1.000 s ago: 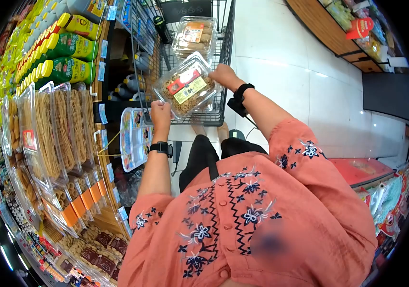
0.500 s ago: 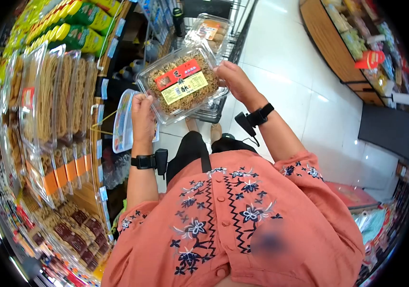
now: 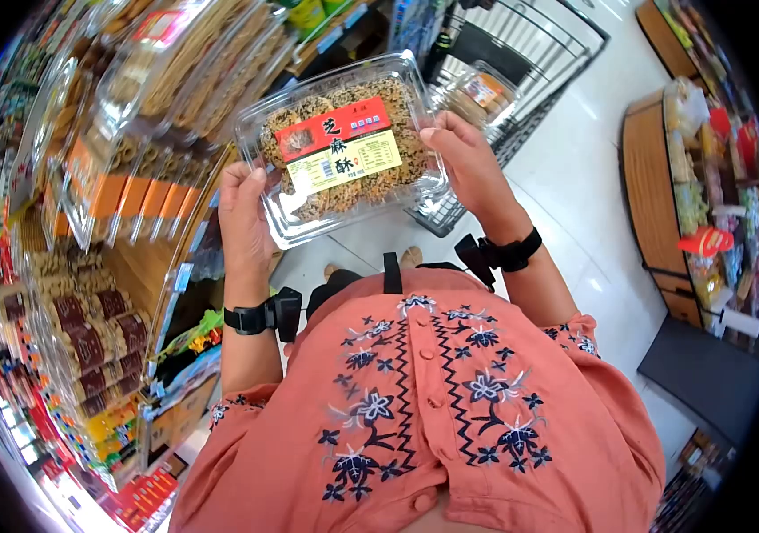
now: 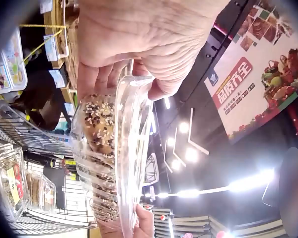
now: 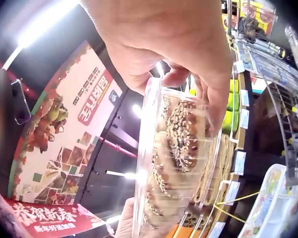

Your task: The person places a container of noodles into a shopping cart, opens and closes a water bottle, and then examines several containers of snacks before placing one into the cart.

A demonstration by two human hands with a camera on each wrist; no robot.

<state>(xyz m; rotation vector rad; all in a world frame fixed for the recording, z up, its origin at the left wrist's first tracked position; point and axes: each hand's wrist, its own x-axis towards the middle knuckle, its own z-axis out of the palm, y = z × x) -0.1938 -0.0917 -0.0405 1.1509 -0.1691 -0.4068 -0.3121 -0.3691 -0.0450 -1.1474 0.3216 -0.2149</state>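
A clear plastic box of sesame pastries (image 3: 357, 182) with a red and yellow label is held up in front of the person's chest. My left hand (image 3: 246, 218) grips its left edge, thumb on the lid and fingers underneath. On the opposite edge, my right hand (image 3: 470, 164) holds it the same way. The left wrist view shows the box edge-on, its lid (image 4: 129, 163) pinched under the thumb. Sesame-coated pieces (image 5: 181, 134) show through the clear side in the right wrist view.
A wire shopping cart (image 3: 561, 31) stands ahead to the right, with a clear box with an orange label (image 3: 486, 91) in it. Shelves of packaged snacks (image 3: 95, 329) line the left. A wooden display stand (image 3: 646, 191) is on the right, across the tiled floor (image 3: 575, 209).
Both hands have lifted the sesame pastry box up from the cart and closer to the body. The view has turned left, so the cart now sits farther right and the snack shelves fill more of the left.
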